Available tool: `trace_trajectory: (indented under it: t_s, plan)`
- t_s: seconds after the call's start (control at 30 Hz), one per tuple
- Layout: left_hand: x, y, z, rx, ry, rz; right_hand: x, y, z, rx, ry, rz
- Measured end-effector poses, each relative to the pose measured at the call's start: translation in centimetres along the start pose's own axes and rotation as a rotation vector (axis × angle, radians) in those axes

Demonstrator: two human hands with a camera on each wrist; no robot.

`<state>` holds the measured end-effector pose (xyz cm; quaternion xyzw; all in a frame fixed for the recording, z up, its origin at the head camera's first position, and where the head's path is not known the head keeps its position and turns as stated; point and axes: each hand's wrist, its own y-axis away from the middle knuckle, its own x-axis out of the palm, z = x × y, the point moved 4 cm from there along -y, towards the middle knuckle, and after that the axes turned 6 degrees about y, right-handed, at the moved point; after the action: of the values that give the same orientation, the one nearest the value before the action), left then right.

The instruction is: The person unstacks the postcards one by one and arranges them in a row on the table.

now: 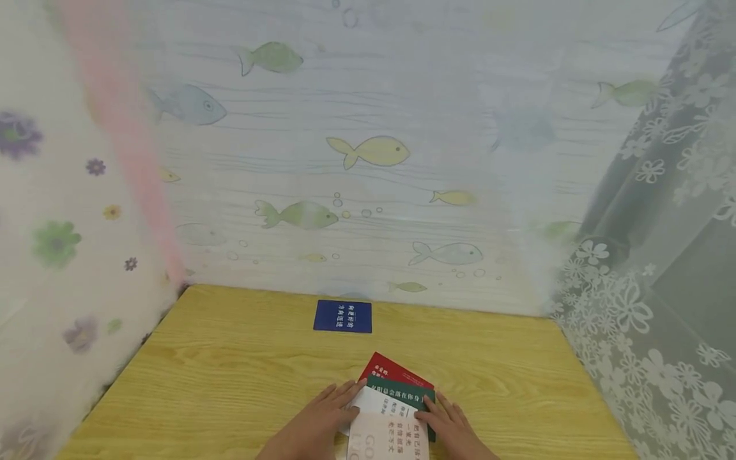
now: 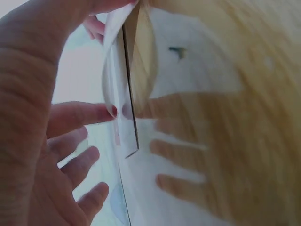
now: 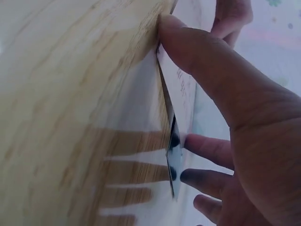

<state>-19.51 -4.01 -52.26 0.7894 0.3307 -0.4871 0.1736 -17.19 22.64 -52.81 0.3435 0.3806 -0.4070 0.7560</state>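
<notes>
In the head view, a loose fan of printed cards lies at the table's near side. On top is a pale pink card [image 1: 374, 427] with red lettering; a white card [image 1: 371, 397], a green card [image 1: 397, 385] and a red card [image 1: 375, 361] show beyond it. My left hand [image 1: 319, 421] holds the left edges, thumb over the pale cards, index fingertip at a bowed card edge in the left wrist view. On the opposite side, my right hand [image 1: 451, 425] grips the right edges, its thumb on the pink card and fingers by the green one.
A blue card [image 1: 326, 317] with white lettering lies near the back edge of the wooden table [image 1: 230, 358]. Behind hangs a fish-print cloth [image 1: 368, 96]; flowered cloth is at the left, and a lace curtain [image 1: 661, 358] falls along the right side.
</notes>
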Motion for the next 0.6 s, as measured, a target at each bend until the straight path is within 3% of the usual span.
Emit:
trace_trajectory:
  t_s: [0.17,0.37,0.6]
  plan:
    - [-0.1,0.2,0.4,-0.053,0.063,0.000,0.0,0.2,0.2,-0.019,0.046,-0.008]
    - [-0.4,0.7,0.7,-0.037,0.084,-0.030,-0.1,0.4,0.7,-0.031,0.093,-0.040]
    - [-0.9,1.2,0.7,-0.028,0.090,-0.065,-0.8,0.6,1.3,-0.059,0.154,-0.189]
